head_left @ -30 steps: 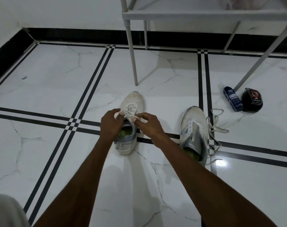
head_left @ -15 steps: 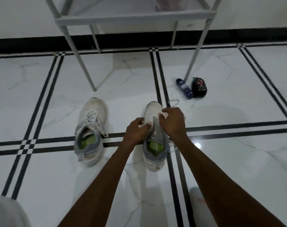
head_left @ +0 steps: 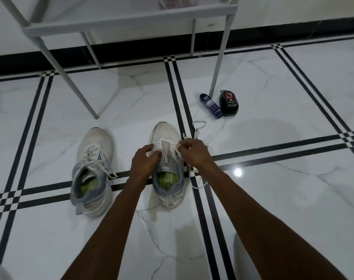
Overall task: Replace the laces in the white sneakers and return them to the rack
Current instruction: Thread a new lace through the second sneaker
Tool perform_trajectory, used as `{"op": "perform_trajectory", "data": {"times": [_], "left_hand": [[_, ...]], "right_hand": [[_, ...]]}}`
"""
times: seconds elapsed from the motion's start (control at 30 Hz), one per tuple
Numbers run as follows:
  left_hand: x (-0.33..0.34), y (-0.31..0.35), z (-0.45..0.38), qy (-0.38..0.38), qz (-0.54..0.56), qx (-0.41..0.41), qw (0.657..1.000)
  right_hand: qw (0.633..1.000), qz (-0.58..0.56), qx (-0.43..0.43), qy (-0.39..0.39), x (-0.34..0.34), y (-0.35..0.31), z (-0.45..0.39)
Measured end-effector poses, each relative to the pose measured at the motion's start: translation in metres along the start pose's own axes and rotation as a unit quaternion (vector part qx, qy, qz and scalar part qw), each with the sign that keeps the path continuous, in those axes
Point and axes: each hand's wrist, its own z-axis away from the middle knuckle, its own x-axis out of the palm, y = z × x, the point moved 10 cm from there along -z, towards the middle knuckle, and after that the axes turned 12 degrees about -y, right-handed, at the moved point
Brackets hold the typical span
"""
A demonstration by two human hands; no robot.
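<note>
Two white sneakers with green insoles stand on the marble floor, toes pointing away from me. The left sneaker (head_left: pixel 93 158) is laced. The right sneaker (head_left: pixel 165 138) has bare eyelets, and its loose white lace (head_left: pixel 198 126) trails on the floor to its right. My left hand (head_left: pixel 145 160) pinches the left eyelet flap of the right sneaker. My right hand (head_left: pixel 193 151) pinches the lace at the right eyelet flap. The white shoe rack (head_left: pixel 119 21) stands just beyond the sneakers.
A blue bottle (head_left: pixel 210 106) and a black shoe-polish container (head_left: pixel 228 103) lie by the rack's right front leg (head_left: pixel 219 61). A black skirting runs along the wall behind. Light fabric shows at the bottom left corner.
A second ago both hands worked on the laced sneaker. They have moved to the other sneaker, and my view has swung right and nearer it.
</note>
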Motion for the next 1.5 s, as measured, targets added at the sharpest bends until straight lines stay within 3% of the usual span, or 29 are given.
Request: {"op": "perform_trajectory", "data": {"times": [0.1, 0.23, 0.37, 0.47, 0.53, 0.6, 0.67, 0.77, 0.9, 1.0, 1.07, 1.17, 1.23, 1.5], "left_hand": [[-0.011, 0.019, 0.005, 0.065, -0.07, 0.042, 0.995], [-0.011, 0.057, 0.014, 0.127, -0.128, 0.155, 0.971], [0.015, 0.087, 0.01, 0.076, -0.151, 0.196, 0.966], [0.028, 0.097, 0.0, 0.042, -0.177, 0.214, 0.96], [0.043, 0.108, -0.008, -0.015, -0.209, 0.235, 0.949], [0.062, 0.118, -0.014, -0.095, -0.227, 0.229, 0.942], [0.074, 0.128, -0.019, -0.144, -0.227, 0.201, 0.942], [0.07, 0.134, -0.018, -0.184, -0.14, 0.171, 0.958], [0.043, 0.129, -0.011, -0.212, -0.052, 0.141, 0.966], [0.017, 0.135, -0.006, -0.204, 0.001, 0.14, 0.969], [0.008, 0.142, -0.003, -0.198, -0.021, 0.153, 0.968], [0.021, 0.161, 0.007, -0.196, -0.103, 0.19, 0.956], [0.031, 0.168, 0.011, -0.183, -0.133, 0.205, 0.952], [-0.005, 0.143, 0.003, -0.122, -0.178, 0.206, 0.954]], "right_hand": [[0.994, 0.052, -0.015, 0.095, -0.041, 0.005, -0.005], [0.989, 0.131, -0.025, 0.067, -0.047, 0.017, -0.022], [0.978, 0.185, -0.08, 0.056, -0.033, 0.013, -0.029], [0.977, 0.164, -0.106, 0.082, -0.043, 0.002, -0.027], [0.978, 0.153, -0.138, 0.033, -0.045, -0.016, -0.028], [0.974, 0.157, -0.158, -0.03, -0.049, -0.036, -0.028], [0.971, 0.151, -0.18, -0.035, -0.066, -0.057, -0.025], [0.978, 0.104, -0.179, 0.009, -0.102, -0.07, -0.015], [0.989, -0.001, -0.122, 0.082, -0.14, -0.038, -0.008], [0.986, 0.098, -0.032, 0.133, -0.155, -0.007, -0.014], [0.975, 0.215, -0.013, 0.054, -0.137, -0.007, -0.017], [0.97, 0.164, -0.157, -0.084, -0.086, -0.058, -0.003], [0.955, 0.148, -0.226, -0.126, -0.059, -0.093, 0.009], [0.979, 0.164, -0.121, 0.005, -0.098, -0.059, -0.01]]}}
